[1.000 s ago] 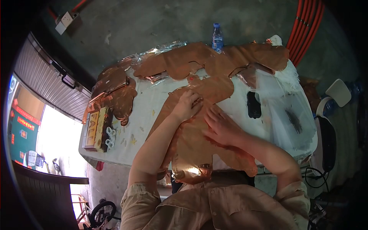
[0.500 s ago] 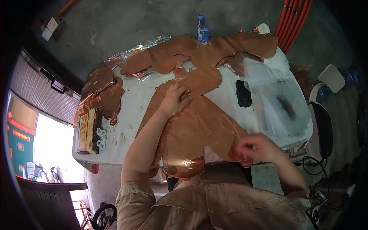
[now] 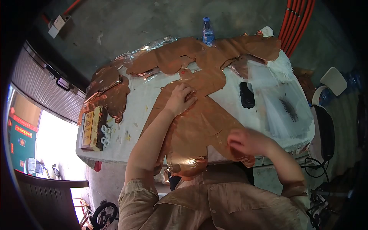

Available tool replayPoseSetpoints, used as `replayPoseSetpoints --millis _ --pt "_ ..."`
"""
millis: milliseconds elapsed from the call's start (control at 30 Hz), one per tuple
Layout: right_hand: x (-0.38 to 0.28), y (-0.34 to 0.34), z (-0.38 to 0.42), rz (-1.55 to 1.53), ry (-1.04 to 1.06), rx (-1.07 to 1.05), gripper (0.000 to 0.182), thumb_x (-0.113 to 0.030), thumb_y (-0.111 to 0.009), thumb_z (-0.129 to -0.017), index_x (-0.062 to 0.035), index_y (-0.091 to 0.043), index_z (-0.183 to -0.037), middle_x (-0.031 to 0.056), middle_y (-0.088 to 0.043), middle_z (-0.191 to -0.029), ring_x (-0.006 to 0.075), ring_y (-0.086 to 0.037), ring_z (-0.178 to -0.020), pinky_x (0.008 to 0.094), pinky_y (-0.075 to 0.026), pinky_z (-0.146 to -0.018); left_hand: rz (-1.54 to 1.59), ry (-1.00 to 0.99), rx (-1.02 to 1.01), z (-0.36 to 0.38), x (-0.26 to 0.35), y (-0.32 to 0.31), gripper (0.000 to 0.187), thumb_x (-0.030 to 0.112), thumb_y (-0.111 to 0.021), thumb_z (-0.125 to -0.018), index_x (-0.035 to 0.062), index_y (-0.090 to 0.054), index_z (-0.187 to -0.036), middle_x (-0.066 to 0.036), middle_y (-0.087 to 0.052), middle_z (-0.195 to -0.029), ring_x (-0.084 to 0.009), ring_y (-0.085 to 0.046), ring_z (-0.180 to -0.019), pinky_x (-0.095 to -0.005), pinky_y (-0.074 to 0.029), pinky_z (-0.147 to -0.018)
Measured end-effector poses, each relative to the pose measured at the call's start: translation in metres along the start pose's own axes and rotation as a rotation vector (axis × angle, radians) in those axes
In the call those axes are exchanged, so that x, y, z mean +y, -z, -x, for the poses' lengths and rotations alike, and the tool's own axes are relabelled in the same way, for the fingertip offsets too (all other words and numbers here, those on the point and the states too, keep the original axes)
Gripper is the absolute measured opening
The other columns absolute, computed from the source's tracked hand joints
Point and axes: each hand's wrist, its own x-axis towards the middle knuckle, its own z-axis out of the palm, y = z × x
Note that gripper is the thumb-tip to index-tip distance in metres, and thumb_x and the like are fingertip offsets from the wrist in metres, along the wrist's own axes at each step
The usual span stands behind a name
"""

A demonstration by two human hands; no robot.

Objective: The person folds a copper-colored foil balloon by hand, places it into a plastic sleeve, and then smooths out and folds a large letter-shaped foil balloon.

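A large brown, shiny foil sheet (image 3: 199, 126) with rounded lobes lies over the middle of the table and hangs at its front edge. My left hand (image 3: 181, 99) rests on its upper part, fingers bent against the foil; whether they pinch it is not clear. Near the sheet's lower right lobe is my right hand (image 3: 245, 142), blurred, its fingers curled; what they hold, if anything, is hidden. More brown foil shapes (image 3: 245, 48) lie along the back edge, and a folded foil pile (image 3: 109, 90) is at the left.
A blue-capped bottle (image 3: 207, 32) stands at the back. On the right are a black device (image 3: 247, 95) and clear plastic sheets (image 3: 283, 111). Yellow boxes (image 3: 93, 128) and white rings (image 3: 105, 136) sit on the left of the white table (image 3: 143, 90). A chair (image 3: 322, 126) stands at the right.
My right hand has moved left and slightly up over the foil. My left hand keeps its place on the sheet; the whole view has shifted slightly.
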Motion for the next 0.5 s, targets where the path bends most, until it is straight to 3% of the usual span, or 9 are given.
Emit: replayPoseSetpoints --millis 100,200,233,300,333,367,433,467,500 --pt "-0.009 -0.011 0.033 -0.362 0.12 -0.237 0.012 -0.015 -0.053 -0.086 -0.0054 -0.058 -0.091 0.0098 -0.06 -0.09 0.0284 -0.061 -0.081 0.04 -0.047 -0.07 -0.011 -0.011 -0.002 0.0 0.001 0.0 0.027 0.022 -0.071 -0.077 0.0108 -0.063 -0.101 -0.007 -0.056 -0.106 -0.0289 -0.051 -0.102 -0.04 -0.043 -0.092" --pt "-0.011 -0.025 0.062 -0.214 -0.082 -0.504 0.014 -0.017 -0.054 -0.086 -0.0042 -0.06 -0.089 0.011 -0.062 -0.082 0.0274 -0.062 -0.078 0.0388 -0.047 -0.071 -0.021 -0.004 -0.005 0.001 0.0 0.0 0.027 0.022 -0.07 -0.078 0.0107 -0.063 -0.101 -0.007 -0.056 -0.107 -0.0291 -0.051 -0.102 -0.0401 -0.043 -0.092" --pt "-0.009 -0.035 0.072 -0.212 -0.085 -0.504 0.014 -0.017 -0.054 -0.086 -0.0042 -0.06 -0.089 0.011 -0.062 -0.082 0.0274 -0.062 -0.078 0.0388 -0.047 -0.071 -0.024 0.007 -0.007 0.0 0.0 0.0 0.027 0.022 -0.07 -0.078 0.0106 -0.063 -0.102 -0.007 -0.055 -0.107 -0.0292 -0.051 -0.102 -0.0402 -0.043 -0.092" --pt "-0.003 -0.058 0.085 0.005 -0.514 -0.544 0.017 -0.021 -0.056 -0.085 -0.0046 -0.062 -0.085 0.0122 -0.063 -0.074 0.0268 -0.063 -0.075 0.0389 -0.047 -0.068 -0.023 -0.007 0.001 0.0 0.001 -0.001 0.027 0.022 -0.07 -0.078 0.0106 -0.063 -0.101 -0.007 -0.055 -0.107 -0.0291 -0.051 -0.103 -0.0403 -0.043 -0.092" --pt "-0.004 -0.064 0.09 -0.108 -0.68 -0.451 0.022 -0.027 -0.057 -0.084 -0.0053 -0.063 -0.084 0.0123 -0.061 -0.069 0.0256 -0.063 -0.068 0.0395 -0.047 -0.064 -0.024 -0.018 0.005 0.0 0.001 0.0 0.027 0.022 -0.07 -0.078 0.0105 -0.063 -0.101 -0.007 -0.055 -0.107 -0.029 -0.05 -0.103 -0.0404 -0.043 -0.091" --pt "-0.001 -0.062 0.094 -0.11 -0.678 -0.453 0.022 -0.027 -0.057 -0.084 -0.0053 -0.063 -0.084 0.0123 -0.061 -0.069 0.0256 -0.063 -0.068 0.0395 -0.047 -0.064 -0.025 -0.015 0.004 0.001 0.0 0.0 0.027 0.022 -0.07 -0.078 0.0105 -0.063 -0.101 -0.007 -0.055 -0.107 -0.029 -0.05 -0.103 -0.0404 -0.043 -0.091" --pt "-0.019 -0.027 0.087 0.054 -0.307 -0.494 0.02 -0.025 -0.062 -0.082 -0.0052 -0.062 -0.082 0.0111 -0.061 -0.068 0.0252 -0.063 -0.066 0.0403 -0.047 -0.061 -0.016 0.0 -0.012 0.0 0.003 0.001 0.026 0.022 -0.069 -0.078 0.0106 -0.064 -0.101 -0.007 -0.055 -0.108 -0.0287 -0.05 -0.104 -0.0403 -0.043 -0.091" --pt "-0.022 -0.016 0.087 0.054 -0.309 -0.492 0.02 -0.025 -0.062 -0.082 -0.0052 -0.062 -0.082 0.0111 -0.061 -0.068 0.0252 -0.063 -0.066 0.0403 -0.047 -0.061 -0.016 -0.002 -0.012 0.0 0.002 0.0 0.026 0.022 -0.069 -0.078 0.0106 -0.064 -0.101 -0.007 -0.055 -0.108 -0.0287 -0.05 -0.104 -0.0403 -0.043 -0.091" --pt "-0.023 -0.007 0.088 -0.105 -0.358 -0.348 0.02 -0.023 -0.065 -0.08 -0.0057 -0.06 -0.088 0.0115 -0.062 -0.077 0.0285 -0.062 -0.069 0.0404 -0.047 -0.061 -0.017 -0.011 -0.007 0.0 0.001 0.0 0.025 0.022 -0.069 -0.078 0.0109 -0.064 -0.101 -0.007 -0.056 -0.108 -0.0285 -0.05 -0.104 -0.0402 -0.043 -0.091"
